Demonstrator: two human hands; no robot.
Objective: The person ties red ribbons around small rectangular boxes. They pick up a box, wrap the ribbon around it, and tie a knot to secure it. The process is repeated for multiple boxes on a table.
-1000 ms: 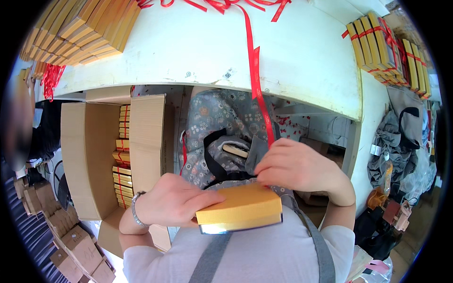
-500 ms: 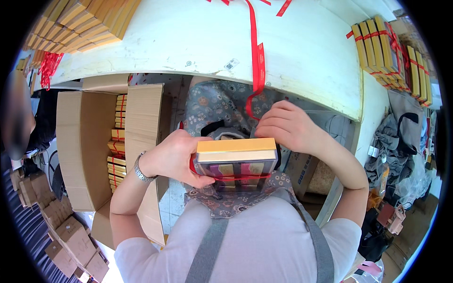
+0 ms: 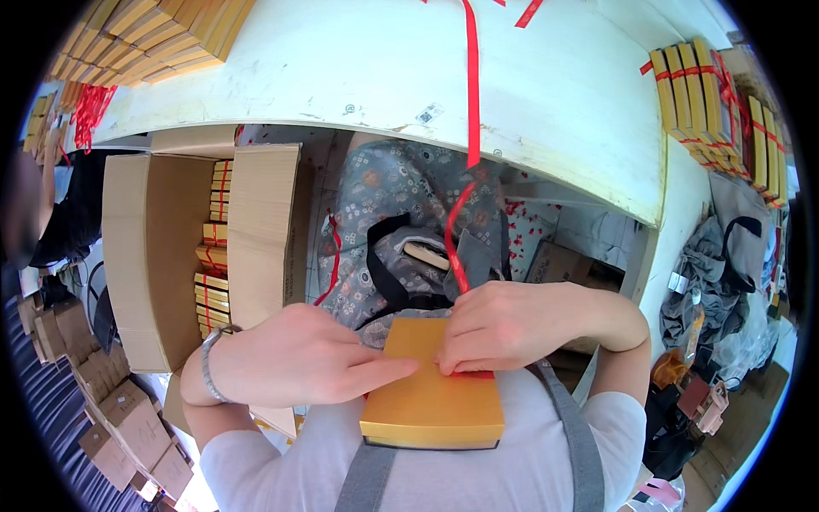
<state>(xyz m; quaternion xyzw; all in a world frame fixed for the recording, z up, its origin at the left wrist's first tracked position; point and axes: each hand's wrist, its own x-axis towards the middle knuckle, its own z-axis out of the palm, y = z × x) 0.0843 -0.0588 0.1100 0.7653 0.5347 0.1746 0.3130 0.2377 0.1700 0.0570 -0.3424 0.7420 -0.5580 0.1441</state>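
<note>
A flat gold box [image 3: 431, 401] lies against my chest, lid up. My left hand [image 3: 307, 358], with a bracelet at the wrist, grips its left edge, index finger stretched over the lid. My right hand [image 3: 520, 324] presses a red ribbon [image 3: 467, 128] onto the lid's far edge, pinching it there. The ribbon runs up from the box, over the rim of the white table [image 3: 358, 77] and off the top of the picture. A short piece of it shows under my right fingers.
An open cardboard carton [image 3: 153, 247] at the left holds stacked gold boxes tied with red ribbon. More gold boxes [image 3: 708, 94] lie at the table's right end and at its far left [image 3: 145, 38]. Patterned cloth with a black strap [image 3: 392, 222] covers my lap. Flat cartons lie at lower left.
The box was turned from standing on edge with its printed side toward me to lying flat, gold lid up. Both hands came down with it, and the ribbon now crosses its far edge.
</note>
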